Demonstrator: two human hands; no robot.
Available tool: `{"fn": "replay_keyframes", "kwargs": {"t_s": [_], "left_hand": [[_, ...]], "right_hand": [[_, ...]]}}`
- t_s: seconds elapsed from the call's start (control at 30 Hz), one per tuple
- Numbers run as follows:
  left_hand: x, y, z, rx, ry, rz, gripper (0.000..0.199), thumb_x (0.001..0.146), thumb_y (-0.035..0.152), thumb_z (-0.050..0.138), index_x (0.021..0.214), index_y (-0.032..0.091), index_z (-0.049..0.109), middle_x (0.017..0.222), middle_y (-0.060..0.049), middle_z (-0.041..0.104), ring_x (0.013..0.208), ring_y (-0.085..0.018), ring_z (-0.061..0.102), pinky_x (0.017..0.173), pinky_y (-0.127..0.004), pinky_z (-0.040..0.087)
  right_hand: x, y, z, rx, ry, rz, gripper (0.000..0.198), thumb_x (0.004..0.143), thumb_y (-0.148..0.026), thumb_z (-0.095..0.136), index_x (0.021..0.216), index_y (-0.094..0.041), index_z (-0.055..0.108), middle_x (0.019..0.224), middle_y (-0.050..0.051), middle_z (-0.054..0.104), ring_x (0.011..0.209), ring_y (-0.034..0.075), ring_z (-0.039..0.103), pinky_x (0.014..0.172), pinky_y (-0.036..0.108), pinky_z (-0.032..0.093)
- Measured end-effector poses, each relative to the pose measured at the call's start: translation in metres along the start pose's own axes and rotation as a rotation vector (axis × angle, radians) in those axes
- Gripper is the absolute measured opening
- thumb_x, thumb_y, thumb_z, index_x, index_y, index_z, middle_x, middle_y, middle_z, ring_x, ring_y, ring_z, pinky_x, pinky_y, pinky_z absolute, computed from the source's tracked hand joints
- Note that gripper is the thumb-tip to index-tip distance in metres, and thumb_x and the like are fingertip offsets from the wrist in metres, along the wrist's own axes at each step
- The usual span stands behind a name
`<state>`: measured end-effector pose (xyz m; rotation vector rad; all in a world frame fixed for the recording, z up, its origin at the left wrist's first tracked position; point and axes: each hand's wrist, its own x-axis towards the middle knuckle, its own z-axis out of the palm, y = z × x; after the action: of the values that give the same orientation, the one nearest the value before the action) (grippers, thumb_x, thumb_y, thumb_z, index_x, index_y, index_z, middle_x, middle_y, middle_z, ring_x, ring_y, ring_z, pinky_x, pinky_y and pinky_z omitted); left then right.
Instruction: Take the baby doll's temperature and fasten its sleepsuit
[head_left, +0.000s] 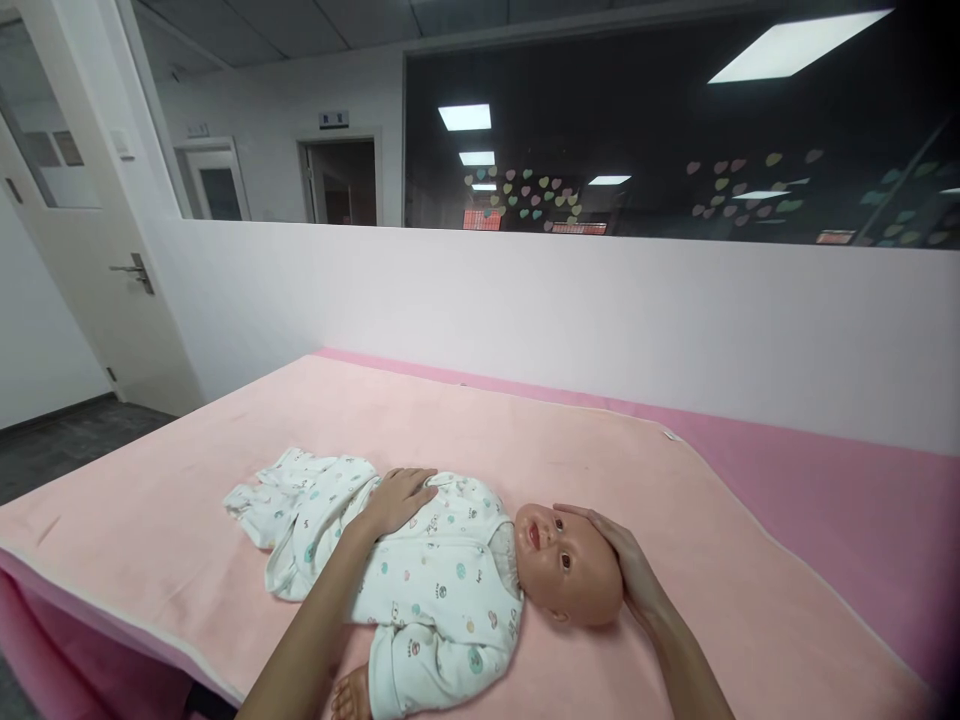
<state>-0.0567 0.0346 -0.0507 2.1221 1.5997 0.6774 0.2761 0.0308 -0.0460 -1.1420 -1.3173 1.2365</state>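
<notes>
A baby doll (574, 575) lies on its back across the bed, its head to the right and its legs to the left. It wears a white printed top (442, 575) and matching printed trousers (319, 500). My left hand (399, 500) rests flat on the doll's belly, fingers stretched out over the cloth. Against the top of the doll's head lies my right hand (619, 560), its fingers extended along the far side of the forehead. One bare doll hand (351, 694) sticks out of the near sleeve.
A peach blanket (217, 420) covers most of the pink bed (847, 500). Behind it stands a white half wall (562, 310) with a dark window (637, 130) above. At the left is a door (112, 250) with a metal handle.
</notes>
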Motion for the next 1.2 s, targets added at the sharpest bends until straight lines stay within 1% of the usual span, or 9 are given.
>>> {"fn": "replay_keyframes", "kwargs": {"t_s": [0.07,0.17,0.33,0.47,0.53,0.7,0.87,1.03,1.2], "left_hand": [[0.0,0.001,0.0,-0.006,0.005,0.014,0.05,0.084,0.055,0.022,0.121,0.03,0.044,0.125,-0.001,0.051,0.118,-0.02,0.039,0.103,-0.038,0.024],[-0.001,0.002,0.0,-0.011,0.006,0.015,0.049,0.084,0.054,0.021,0.12,0.03,0.045,0.124,0.0,0.052,0.118,-0.02,0.04,0.103,-0.038,0.025],[0.0,0.004,-0.002,-0.006,0.014,0.004,0.049,0.084,0.053,0.023,0.12,0.029,0.045,0.124,-0.002,0.052,0.118,-0.021,0.04,0.102,-0.038,0.026],[0.0,0.005,-0.003,-0.006,0.019,0.002,0.048,0.084,0.053,0.025,0.12,0.029,0.046,0.124,-0.001,0.052,0.117,-0.021,0.041,0.102,-0.037,0.026],[0.0,0.005,-0.003,0.0,0.024,0.003,0.048,0.084,0.052,0.025,0.12,0.029,0.046,0.123,-0.001,0.053,0.116,-0.021,0.042,0.102,-0.037,0.026],[0.0,0.004,-0.001,0.011,0.024,0.002,0.048,0.084,0.052,0.024,0.12,0.029,0.046,0.123,-0.002,0.053,0.116,-0.021,0.042,0.103,-0.038,0.026],[0.001,0.003,0.0,0.011,0.032,0.024,0.048,0.084,0.051,0.024,0.118,0.027,0.047,0.123,-0.003,0.053,0.116,-0.02,0.042,0.103,-0.038,0.025],[-0.001,0.004,-0.001,0.008,0.035,0.018,0.048,0.084,0.052,0.024,0.119,0.028,0.046,0.123,-0.002,0.053,0.117,-0.02,0.042,0.103,-0.038,0.025],[-0.002,0.006,-0.002,0.012,0.021,0.015,0.049,0.085,0.052,0.022,0.121,0.028,0.045,0.125,-0.001,0.052,0.118,-0.02,0.04,0.103,-0.038,0.025]], "right_hand": [[-0.003,-0.004,0.003,-0.016,-0.048,0.029,0.043,0.071,-0.052,0.052,0.092,-0.017,0.066,0.108,0.008,0.06,0.106,0.028,0.051,0.095,0.04,0.038],[-0.005,-0.005,0.003,0.009,-0.038,0.04,0.043,0.072,-0.052,0.051,0.096,-0.019,0.065,0.111,0.007,0.059,0.107,0.027,0.05,0.095,0.038,0.038],[0.002,0.004,-0.004,0.042,0.081,0.005,0.039,0.071,-0.05,0.055,0.101,-0.026,0.062,0.121,0.002,0.052,0.116,0.024,0.043,0.098,0.037,0.036],[0.007,0.01,-0.009,0.122,0.145,-0.034,0.04,0.071,-0.048,0.056,0.104,-0.025,0.06,0.125,0.003,0.048,0.117,0.024,0.042,0.1,0.039,0.034],[0.006,0.009,-0.008,0.115,0.132,-0.032,0.04,0.071,-0.048,0.056,0.102,-0.024,0.061,0.123,0.004,0.05,0.117,0.025,0.042,0.1,0.039,0.034],[-0.002,-0.003,0.002,-0.025,-0.045,0.023,0.044,0.071,-0.053,0.052,0.095,-0.019,0.065,0.113,0.007,0.058,0.109,0.027,0.049,0.097,0.039,0.036],[-0.002,-0.005,0.0,-0.018,0.046,0.0,0.043,0.071,-0.052,0.052,0.1,-0.023,0.063,0.12,0.004,0.053,0.115,0.025,0.043,0.098,0.037,0.036],[-0.001,-0.003,0.0,-0.015,-0.021,0.047,0.042,0.071,-0.052,0.052,0.095,-0.02,0.065,0.115,0.006,0.056,0.11,0.027,0.047,0.097,0.038,0.036],[-0.002,-0.003,0.001,0.013,0.097,0.011,0.039,0.069,-0.05,0.055,0.096,-0.023,0.064,0.117,0.003,0.055,0.114,0.025,0.045,0.098,0.038,0.035]]}}
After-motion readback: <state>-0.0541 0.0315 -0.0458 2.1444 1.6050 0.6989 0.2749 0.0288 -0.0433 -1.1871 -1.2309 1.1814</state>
